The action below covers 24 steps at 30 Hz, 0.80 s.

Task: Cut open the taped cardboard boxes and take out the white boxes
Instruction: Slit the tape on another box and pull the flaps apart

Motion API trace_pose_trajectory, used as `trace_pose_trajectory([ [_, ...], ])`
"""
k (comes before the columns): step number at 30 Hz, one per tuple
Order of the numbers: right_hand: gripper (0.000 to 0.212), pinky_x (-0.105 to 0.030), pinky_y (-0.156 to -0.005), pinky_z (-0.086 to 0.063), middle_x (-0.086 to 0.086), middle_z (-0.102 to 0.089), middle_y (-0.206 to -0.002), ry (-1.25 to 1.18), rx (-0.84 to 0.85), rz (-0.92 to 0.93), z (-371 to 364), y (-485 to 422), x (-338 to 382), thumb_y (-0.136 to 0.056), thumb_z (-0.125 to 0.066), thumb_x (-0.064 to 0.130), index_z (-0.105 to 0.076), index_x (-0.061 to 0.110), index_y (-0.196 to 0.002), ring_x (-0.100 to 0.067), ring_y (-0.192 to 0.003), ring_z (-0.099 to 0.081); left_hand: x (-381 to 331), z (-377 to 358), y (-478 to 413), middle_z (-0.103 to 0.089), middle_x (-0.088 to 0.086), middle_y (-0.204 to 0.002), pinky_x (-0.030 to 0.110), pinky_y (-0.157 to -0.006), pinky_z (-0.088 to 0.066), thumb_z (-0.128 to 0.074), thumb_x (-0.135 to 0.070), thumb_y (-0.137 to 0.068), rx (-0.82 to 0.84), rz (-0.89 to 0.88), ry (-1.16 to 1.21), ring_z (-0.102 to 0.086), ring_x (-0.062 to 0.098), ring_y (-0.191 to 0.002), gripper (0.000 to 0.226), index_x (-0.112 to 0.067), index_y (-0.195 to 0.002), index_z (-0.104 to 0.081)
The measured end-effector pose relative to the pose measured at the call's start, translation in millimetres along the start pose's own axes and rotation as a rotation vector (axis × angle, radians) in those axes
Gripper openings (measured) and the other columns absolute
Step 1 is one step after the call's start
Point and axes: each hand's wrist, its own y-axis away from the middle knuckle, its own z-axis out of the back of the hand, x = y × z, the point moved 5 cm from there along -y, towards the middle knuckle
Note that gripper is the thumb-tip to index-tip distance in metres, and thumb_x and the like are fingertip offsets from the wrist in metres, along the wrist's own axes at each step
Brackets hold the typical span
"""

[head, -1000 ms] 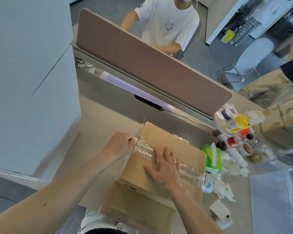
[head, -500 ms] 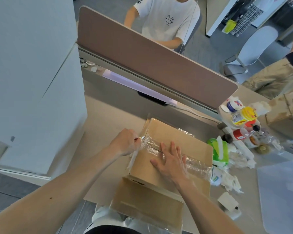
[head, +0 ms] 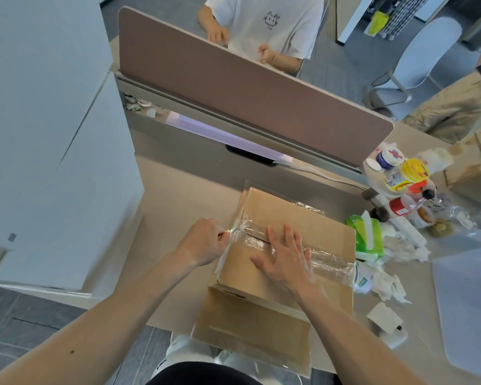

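Note:
A brown cardboard box (head: 325,232) stands on the beige desk in front of me, its top seam covered by a strip of clear tape (head: 328,258). My right hand (head: 285,258) lies flat on the taped lid with fingers spread. At the box's left edge my left hand (head: 204,241) grips a small blade-like tool (head: 228,232), whose shiny tip touches the end of the tape. The box's near flap (head: 250,326) hangs down over the desk edge. No white boxes are visible.
A brown desk divider (head: 233,79) rises behind the box, with another person seated beyond it. To the right lie a green tissue pack (head: 368,237), bottles and jars (head: 400,182), crumpled paper and a clear plastic sheet (head: 467,307). A white cabinet (head: 53,162) stands to the left.
The view has shifted slightly. My left hand stays at the left end of the tape seam with the tool and my right hand stays flat on the lid.

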Motion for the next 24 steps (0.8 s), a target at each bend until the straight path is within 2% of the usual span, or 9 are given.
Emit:
trace_pose_trajectory([
  [3,0.087,-0.057,-0.12,-0.005,0.0,0.014,-0.164,-0.003,-0.004,-0.001,0,0,1,-0.084,-0.041,0.078,-0.005,0.042,-0.155,-0.029,-0.151,0.01,2,0,5,-0.025,-0.001,-0.045,0.028,-0.045,-0.018,-0.054,-0.019,-0.093,-0.008,0.006,0.015,-0.024,0.013,-0.043,0.054,-0.015,-0.046,-0.027],
  [7,0.087,-0.058,-0.12,-0.004,-0.001,0.015,-0.164,-0.012,0.001,-0.006,0,0,1,-0.084,-0.042,0.077,-0.005,0.042,-0.155,-0.03,-0.151,0.011,3,-3,11,-0.024,0.0,-0.046,0.034,-0.052,-0.021,-0.054,-0.02,-0.093,-0.006,0.023,0.021,-0.023,0.014,-0.044,0.053,-0.014,-0.048,-0.027],
  [12,0.085,-0.058,-0.119,-0.005,-0.001,0.014,-0.164,-0.008,-0.013,-0.002,0,0,1,-0.086,-0.042,0.076,-0.007,0.041,-0.155,-0.029,-0.151,0.01,2,-3,16,-0.018,-0.002,-0.044,0.027,-0.044,-0.019,-0.057,-0.016,-0.092,-0.014,0.026,0.098,-0.02,0.016,-0.042,0.055,-0.016,-0.048,-0.023],
  [24,0.084,-0.059,-0.119,-0.006,-0.001,0.012,-0.165,-0.013,-0.027,-0.005,-2,0,1,-0.085,-0.042,0.075,-0.008,0.041,-0.155,-0.029,-0.151,0.009,3,-9,29,-0.02,-0.004,-0.048,0.026,-0.045,-0.02,-0.055,-0.019,-0.095,-0.008,0.026,0.204,-0.02,0.014,-0.045,0.054,-0.017,-0.051,-0.025],
])
